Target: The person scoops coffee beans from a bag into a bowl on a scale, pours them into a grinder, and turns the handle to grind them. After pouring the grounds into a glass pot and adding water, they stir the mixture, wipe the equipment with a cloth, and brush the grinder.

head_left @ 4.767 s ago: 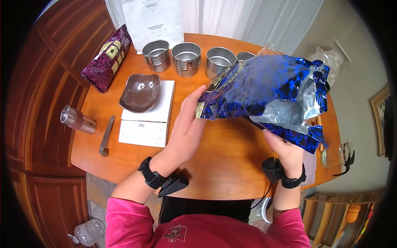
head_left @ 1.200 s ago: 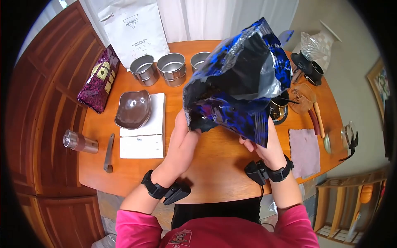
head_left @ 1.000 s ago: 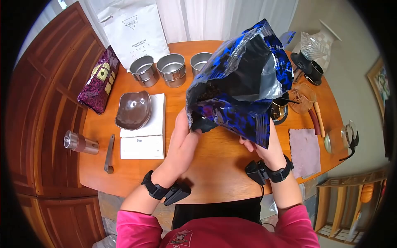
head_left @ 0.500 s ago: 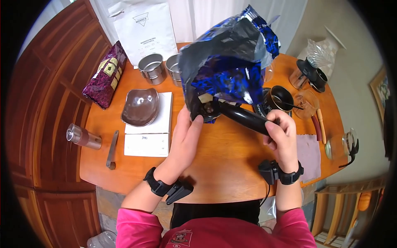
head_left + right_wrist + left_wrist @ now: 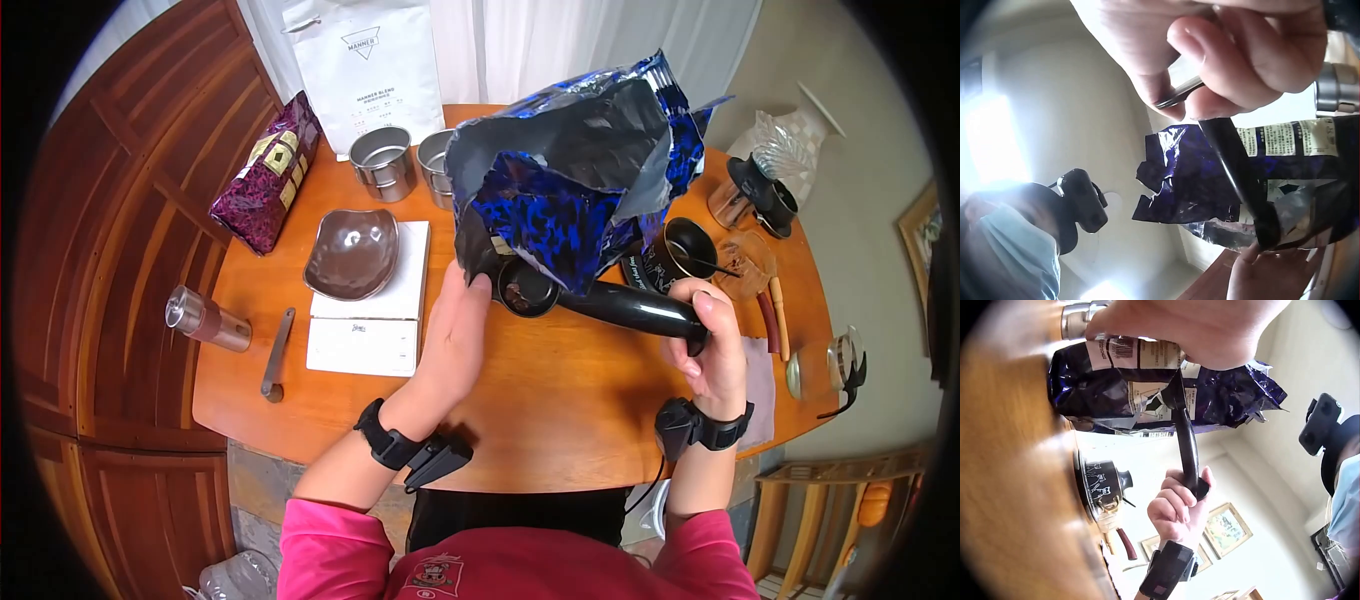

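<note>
My right fingers [image 5: 1172, 495] grip the black scoop [image 5: 625, 305] at the near side of the blue bag [image 5: 560, 215], which my left fingers [image 5: 470, 310] hold, so I judge this scooping, next needing a level lift clear.

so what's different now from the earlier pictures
The right hand, at first on the bag, now holds the scoop, drawn rightward so more of it shows. The bag's mouth has turned toward the person. The left hand still holds the bag; the bowl stays on the scale.
</note>
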The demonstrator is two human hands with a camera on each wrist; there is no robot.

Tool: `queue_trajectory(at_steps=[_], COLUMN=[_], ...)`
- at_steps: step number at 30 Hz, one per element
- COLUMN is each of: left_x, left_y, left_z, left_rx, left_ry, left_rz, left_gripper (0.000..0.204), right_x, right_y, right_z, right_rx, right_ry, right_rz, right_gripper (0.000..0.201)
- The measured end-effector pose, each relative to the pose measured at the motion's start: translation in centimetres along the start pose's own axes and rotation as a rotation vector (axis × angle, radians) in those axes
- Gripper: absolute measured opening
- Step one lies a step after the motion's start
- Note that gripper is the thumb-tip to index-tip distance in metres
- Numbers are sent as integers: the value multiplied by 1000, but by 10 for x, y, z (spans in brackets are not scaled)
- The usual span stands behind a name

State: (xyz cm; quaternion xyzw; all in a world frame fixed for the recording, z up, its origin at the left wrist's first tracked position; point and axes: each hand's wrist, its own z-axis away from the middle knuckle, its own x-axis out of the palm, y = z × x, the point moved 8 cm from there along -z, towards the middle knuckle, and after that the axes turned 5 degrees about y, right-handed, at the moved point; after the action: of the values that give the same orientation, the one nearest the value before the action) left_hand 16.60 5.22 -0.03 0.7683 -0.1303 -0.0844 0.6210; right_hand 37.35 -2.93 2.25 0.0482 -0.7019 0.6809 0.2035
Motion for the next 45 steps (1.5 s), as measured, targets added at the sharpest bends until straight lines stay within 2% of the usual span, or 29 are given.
queue_trajectory(at_steps=[3,6,9,15,19,20,23,25,27,29,31,32,33,34,35,36,37,41,43,45], left_x=[0,-1,-4,-19,-18,-15,-11,-11,-10,-12,-5,-3,-4,-10,-14,-6,-8,-17,-20,-22], left_y=[1,2,12,-11,-15,-17,-15,-14,-11,-9,-12,-8,-4,4,14,3,3,-1,-1,0], left_z=[-2,-4,-6,-12,-11,-8,-6,-7,-9,-13,-13,-11,-10,-10,-9,-11,-11,-12,-12,-11], left_rx=[34,105,176,-9,36,-27,2,20,53,43,-88,-128,-96,-39,17,453,454,333,275,218], left_ry=[7,47,58,155,119,93,71,74,77,88,-6,16,0,63,126,54,57,86,98,106], left_rz=[-45,39,-48,47,115,141,184,152,83,102,275,341,223,173,123,-139,-140,-57,-16,26], left_gripper=[38,36,36,35,29,27,28,29,32,25,26,24,23,23,23,31,31,32,33,34], right_x=[0,6,16,38,53,59,77,100,118,138,151,158,165,168,176,183,191,204,210,215], right_y=[-3,-7,-11,-11,-7,-4,2,1,8,15,21,20,18,14,11,9,8,16,18,18], right_z=[1,4,5,0,-1,-1,-2,-1,-2,-5,-9,-10,-11,-14,-12,-11,-8,-3,2,4], right_rx=[-40,-104,-146,-60,6,41,74,61,111,131,81,13,-56,-298,-425,-579,-734,-740,-870,-908], right_ry=[-5,-65,-154,-138,-184,-205,-127,-215,-189,-223,-197,-181,-165,-125,-135,-164,-193,-246,-243,-278], right_rz=[56,108,103,63,-50,-108,-119,-32,-13,9,164,260,356,567,678,739,796,1000,1137,1157], right_gripper=[26,28,29,31,32,32,32,30,28,21,18,19,21,25,29,31,34,32,35,35])
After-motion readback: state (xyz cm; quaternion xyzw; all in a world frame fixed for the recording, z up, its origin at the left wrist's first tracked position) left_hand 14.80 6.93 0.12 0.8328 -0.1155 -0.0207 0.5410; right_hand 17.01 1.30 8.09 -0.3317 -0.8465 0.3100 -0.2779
